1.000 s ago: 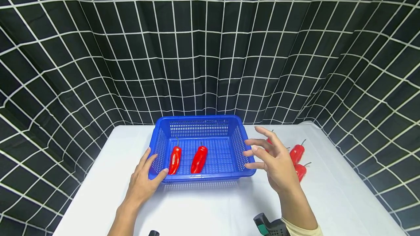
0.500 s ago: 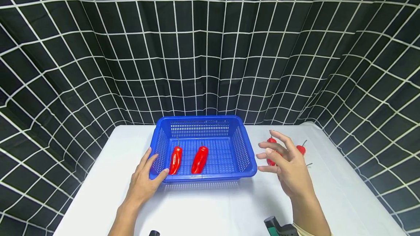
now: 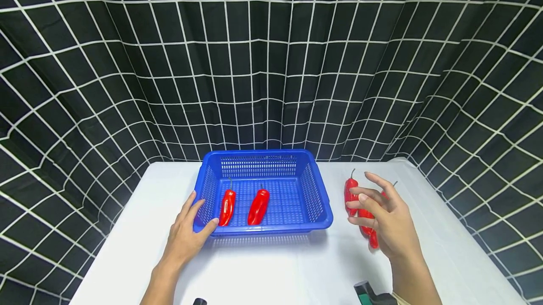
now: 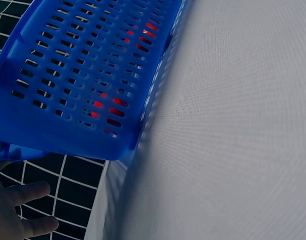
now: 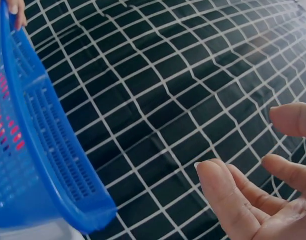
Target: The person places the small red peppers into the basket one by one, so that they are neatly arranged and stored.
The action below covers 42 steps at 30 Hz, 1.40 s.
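Note:
In the head view, a blue slotted basket [image 3: 271,228] stands on the white table with two red chili peppers, a narrower one [image 3: 227,207] and a broader one [image 3: 258,207], lying inside. My left hand [image 3: 186,234] rests on its near left corner, thumb on the front rim and fingers spread over the left rim. Right of the basket, my right hand [image 3: 394,220] hovers with fingers apart and nothing between them. Several more red chili peppers [image 3: 350,196] lie beside and beneath it, partly hidden by its fingers. The left wrist view shows red through the basket wall [image 4: 68,80].
Black cloth with a white grid [image 3: 271,83] surrounds the back and sides of the white table [image 3: 271,272]. Dark wrist-worn devices show near the lower edge, one [image 3: 371,293] beside my right wrist.
My right hand has moved right, away from the basket's right rim and over the loose peppers, uncovering the leftmost one. My left hand, the basket and the peppers inside stay put.

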Each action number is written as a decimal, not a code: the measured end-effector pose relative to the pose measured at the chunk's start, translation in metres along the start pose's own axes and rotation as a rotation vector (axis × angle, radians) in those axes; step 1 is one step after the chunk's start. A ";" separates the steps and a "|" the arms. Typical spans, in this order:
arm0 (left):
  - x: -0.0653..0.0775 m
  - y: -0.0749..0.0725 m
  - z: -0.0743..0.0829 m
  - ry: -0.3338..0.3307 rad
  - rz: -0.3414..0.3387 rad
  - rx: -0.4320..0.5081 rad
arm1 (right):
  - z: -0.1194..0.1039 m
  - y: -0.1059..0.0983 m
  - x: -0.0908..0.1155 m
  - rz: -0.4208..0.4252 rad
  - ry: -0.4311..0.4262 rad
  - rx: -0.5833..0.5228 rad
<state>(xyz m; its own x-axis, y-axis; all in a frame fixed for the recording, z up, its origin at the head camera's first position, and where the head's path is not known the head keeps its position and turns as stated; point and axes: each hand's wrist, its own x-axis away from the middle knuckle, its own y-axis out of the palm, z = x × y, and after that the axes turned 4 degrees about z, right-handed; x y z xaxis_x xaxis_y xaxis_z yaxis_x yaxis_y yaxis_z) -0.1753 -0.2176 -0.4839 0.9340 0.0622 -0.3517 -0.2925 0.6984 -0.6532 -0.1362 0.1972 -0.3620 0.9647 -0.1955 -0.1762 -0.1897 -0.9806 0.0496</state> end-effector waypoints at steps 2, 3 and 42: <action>0.000 0.000 0.000 0.000 0.000 -0.002 | 0.001 -0.003 0.000 0.011 -0.005 0.015; 0.000 0.000 0.000 0.003 0.002 -0.003 | 0.002 -0.004 -0.001 0.016 -0.006 0.025; 0.000 0.000 0.000 -0.007 -0.007 0.006 | 0.030 -0.059 -0.010 0.150 0.116 0.124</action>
<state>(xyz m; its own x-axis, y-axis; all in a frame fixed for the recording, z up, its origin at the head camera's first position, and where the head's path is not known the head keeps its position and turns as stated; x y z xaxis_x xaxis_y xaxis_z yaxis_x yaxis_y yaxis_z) -0.1748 -0.2177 -0.4836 0.9374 0.0620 -0.3426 -0.2847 0.7028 -0.6519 -0.1403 0.2569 -0.3922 0.9373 -0.3431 -0.0619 -0.3465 -0.9364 -0.0562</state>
